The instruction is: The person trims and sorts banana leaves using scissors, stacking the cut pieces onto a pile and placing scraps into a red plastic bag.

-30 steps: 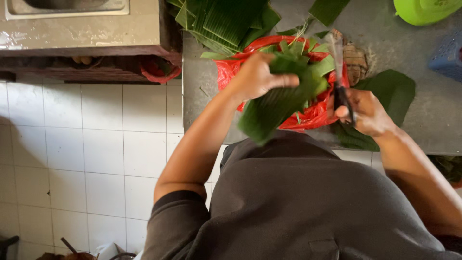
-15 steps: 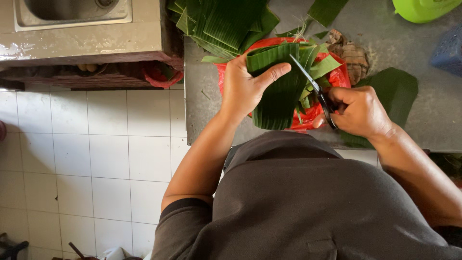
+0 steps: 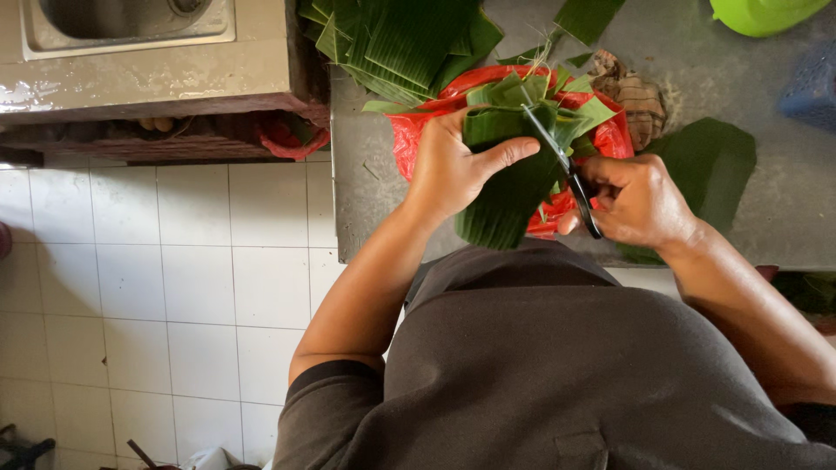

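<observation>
My left hand (image 3: 453, 170) grips a folded green banana leaf piece (image 3: 505, 196) over a red plastic bag (image 3: 601, 135) full of leaf trimmings. My right hand (image 3: 640, 200) holds black-handled scissors (image 3: 562, 165); their blades lie along the leaf's right edge, pointing away from me. The bag rests on a grey counter (image 3: 366, 200).
A stack of cut banana leaves (image 3: 392, 43) lies at the counter's far edge. A large leaf (image 3: 714, 161) lies flat at the right. A metal sink (image 3: 113, 22) is at the upper left, a lime green bowl (image 3: 762, 13) at the top right, white floor tiles (image 3: 157, 296) below left.
My left hand has turned the leaf piece and brought it nearer to me. The scissors have come in from the right and now lie against the leaf's edge.
</observation>
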